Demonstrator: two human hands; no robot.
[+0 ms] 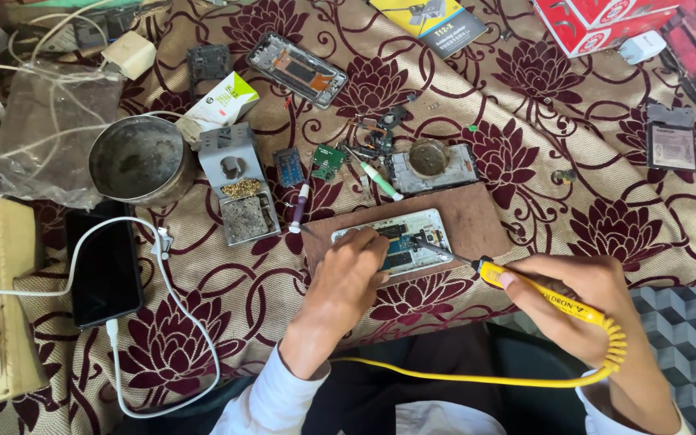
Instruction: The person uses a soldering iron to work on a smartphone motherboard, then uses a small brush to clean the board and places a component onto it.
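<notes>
Two hands: soldering iron (pixel 541 294), opened phone (pixel 396 239).

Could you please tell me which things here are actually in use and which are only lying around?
In use: left hand, right hand, yellow soldering iron, opened phone, brown board.

Lying about: metal bowl, black phone on its white cable, red box, tip-cleaner stand.
</notes>
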